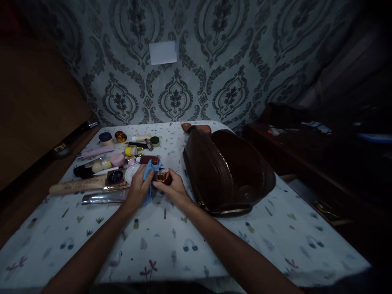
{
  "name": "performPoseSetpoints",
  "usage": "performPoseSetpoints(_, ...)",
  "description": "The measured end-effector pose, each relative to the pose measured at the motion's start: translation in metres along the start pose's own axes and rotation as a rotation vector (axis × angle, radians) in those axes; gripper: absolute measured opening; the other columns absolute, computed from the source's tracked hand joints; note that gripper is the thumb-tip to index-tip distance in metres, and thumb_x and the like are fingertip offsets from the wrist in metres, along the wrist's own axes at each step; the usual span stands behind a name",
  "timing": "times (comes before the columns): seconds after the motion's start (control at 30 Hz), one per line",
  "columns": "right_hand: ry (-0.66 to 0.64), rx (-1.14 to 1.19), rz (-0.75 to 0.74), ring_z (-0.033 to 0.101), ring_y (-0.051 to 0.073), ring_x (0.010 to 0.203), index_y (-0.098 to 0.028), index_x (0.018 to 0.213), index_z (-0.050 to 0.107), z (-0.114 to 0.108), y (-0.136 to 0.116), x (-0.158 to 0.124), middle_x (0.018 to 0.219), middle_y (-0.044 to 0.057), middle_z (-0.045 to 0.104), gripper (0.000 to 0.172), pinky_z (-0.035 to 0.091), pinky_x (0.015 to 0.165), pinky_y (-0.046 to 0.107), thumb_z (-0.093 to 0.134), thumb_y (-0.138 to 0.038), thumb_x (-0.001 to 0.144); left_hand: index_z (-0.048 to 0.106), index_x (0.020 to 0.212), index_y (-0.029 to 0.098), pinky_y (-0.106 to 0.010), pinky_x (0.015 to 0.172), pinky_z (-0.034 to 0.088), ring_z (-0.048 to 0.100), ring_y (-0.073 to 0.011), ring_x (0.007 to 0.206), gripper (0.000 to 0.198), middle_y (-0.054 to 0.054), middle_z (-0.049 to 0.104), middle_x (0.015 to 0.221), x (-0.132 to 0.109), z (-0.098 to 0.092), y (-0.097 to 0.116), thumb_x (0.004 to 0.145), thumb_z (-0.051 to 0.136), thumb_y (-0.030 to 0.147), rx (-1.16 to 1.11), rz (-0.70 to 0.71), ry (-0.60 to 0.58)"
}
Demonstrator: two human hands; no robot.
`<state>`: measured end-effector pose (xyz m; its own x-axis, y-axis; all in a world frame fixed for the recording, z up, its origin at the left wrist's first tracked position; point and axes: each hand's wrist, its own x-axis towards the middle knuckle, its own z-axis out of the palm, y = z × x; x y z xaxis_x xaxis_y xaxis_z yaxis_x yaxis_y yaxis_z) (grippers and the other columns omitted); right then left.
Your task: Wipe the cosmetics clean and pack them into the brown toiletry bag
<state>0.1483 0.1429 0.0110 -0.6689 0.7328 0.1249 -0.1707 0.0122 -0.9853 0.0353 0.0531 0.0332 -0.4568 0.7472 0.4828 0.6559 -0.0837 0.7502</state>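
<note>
- A dim room: patterned wall (202, 24) behind, and in front of it a table (159, 241) spread with a white printed cover.
- The jar (163, 176), dark reddish with a gold band, is held up over the table's middle, between the two hands and left of the brown bag (202, 167).
- The right hand (176, 188) pinches the jar from its right, thumb on the near side, fingers curled behind; their tips are hidden.
- The left hand (139, 185) is closed on a crumpled blue cloth (148, 199), which bunches against the jar's left side. Whether skin meets jar there, the view does not tell.
- The jar looks stiff and smooth, probably glass: small but fairly dense, apt to slip in dry fingers and to chip if dropped. A grip round the body, below the band, seems safest, since the top may be a loose lid.
- The cloth looks thin, soft and nearly weightless; any bunched fold will do as a hold.
- Left of the hands lie a pink jar (118, 159), a beige tube (78, 185) and other cosmetics.
</note>
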Motion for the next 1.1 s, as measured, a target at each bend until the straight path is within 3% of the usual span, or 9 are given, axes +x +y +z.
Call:
performPoseSetpoints(0.1,-0.056,0.308,0.101,0.061,0.016,0.08,-0.019,0.09,0.066,0.002,-0.004,-0.001,0.086,-0.001,0.069,0.04,0.048,0.078,0.028,0.085,-0.037,0.06,0.059,0.098,0.02,-0.032,0.089,0.047,0.059,-0.0201,0.095,0.021,-0.003,0.063,0.096,0.001,-0.002,0.001,0.094,0.046,0.035,-0.074,-0.109,0.104)
performPoseSetpoints(0.2,-0.091,0.607,0.211,0.067,0.017,0.084,-0.019,0.096,0.07,0.004,-0.005,-0.002,0.093,0.002,0.074,0.04,0.052,0.075,0.028,0.086,-0.038,0.064,0.058,0.105,0.021,-0.031,0.089,0.048,0.06,-0.0198,0.097,0.021,-0.002,0.064,0.099,0.002,-0.004,0.0,0.087,0.049,0.026,-0.132,-0.141,0.159)
performPoseSetpoints(0.4,-0.079,0.851,0.309,0.069,0.016,0.088,-0.022,0.098,0.073,0.004,-0.002,-0.002,0.098,0.001,0.077,0.038,0.055,0.073,0.025,0.088,-0.037,0.066,0.061,0.122,0.02,-0.039,0.103,0.045,0.058,-0.0243,0.114,0.036,-0.008,0.062,0.116,0.0,-0.001,0.0,0.094,0.049,0.039,0.015,-0.019,-0.05)
performPoseSetpoints(0.57,-0.133,0.855,0.362,0.069,0.017,0.095,-0.021,0.101,0.074,0.005,0.0,0.0,0.105,0.002,0.077,0.038,0.056,0.082,0.025,0.082,-0.046,0.073,0.045,0.138,0.02,-0.043,0.099,0.048,0.055,-0.0297,0.119,0.066,-0.013,0.057,0.126,-0.008,0.006,-0.008,0.086,0.067,0.052,0.352,0.096,-0.098)
performPoseSetpoints(0.7,-0.016,0.824,0.327,0.07,0.014,0.084,-0.023,0.096,0.074,0.003,0.001,0.003,0.098,0.0,0.077,0.032,0.056,0.072,0.023,0.082,-0.045,0.074,0.049,0.131,0.019,-0.038,0.09,0.052,0.06,-0.0276,0.113,0.046,-0.012,0.062,0.12,-0.004,-0.002,-0.01,0.094,0.057,0.045,0.542,0.15,-0.173)
performPoseSetpoints(0.77,0.067,0.804,0.295,0.07,0.014,0.083,-0.024,0.092,0.073,0.001,0.003,0.004,0.093,-0.001,0.077,0.03,0.056,0.074,0.024,0.082,-0.045,0.073,0.057,0.117,0.018,-0.035,0.084,0.053,0.064,-0.0263,0.106,0.029,-0.011,0.066,0.11,-0.001,-0.006,-0.006,0.099,0.048,0.04,0.673,0.119,-0.262)
performPoseSetpoints(0.87,0.138,0.784,0.271,0.071,0.017,0.088,-0.024,0.092,0.072,-0.001,0.006,0.007,0.092,0.0,0.077,0.033,0.056,0.082,0.029,0.08,-0.05,0.074,0.061,0.1,0.018,-0.033,0.076,0.052,0.067,-0.0256,0.097,0.029,-0.011,0.068,0.099,0.001,-0.006,0.005,0.103,0.037,0.034,0.862,0.041,-0.407)
performPoseSetpoints(1.0,0.168,0.765,0.23,0.072,0.021,0.095,-0.025,0.096,0.071,-0.003,0.007,0.008,0.096,0.002,0.077,0.041,0.054,0.084,0.033,0.078,-0.057,0.072,0.058,0.11,0.016,-0.036,0.074,0.053,0.07,-0.0265,0.088,0.025,-0.012,0.072,0.095,-0.003,0.001,0.014,0.101,0.036,0.027,0.928,0.01,-0.591)
performPoseSetpoints(1.1,0.152,0.753,0.219,0.071,0.023,0.097,-0.026,0.097,0.07,-0.004,0.004,0.009,0.097,0.002,0.077,0.048,0.054,0.085,0.035,0.077,-0.064,0.069,0.054,0.116,0.016,-0.039,0.076,0.054,0.07,-0.0285,0.092,0.026,-0.014,0.071,0.099,-0.008,0.003,0.009,0.094,0.04,0.017,0.845,-0.014,-0.506)
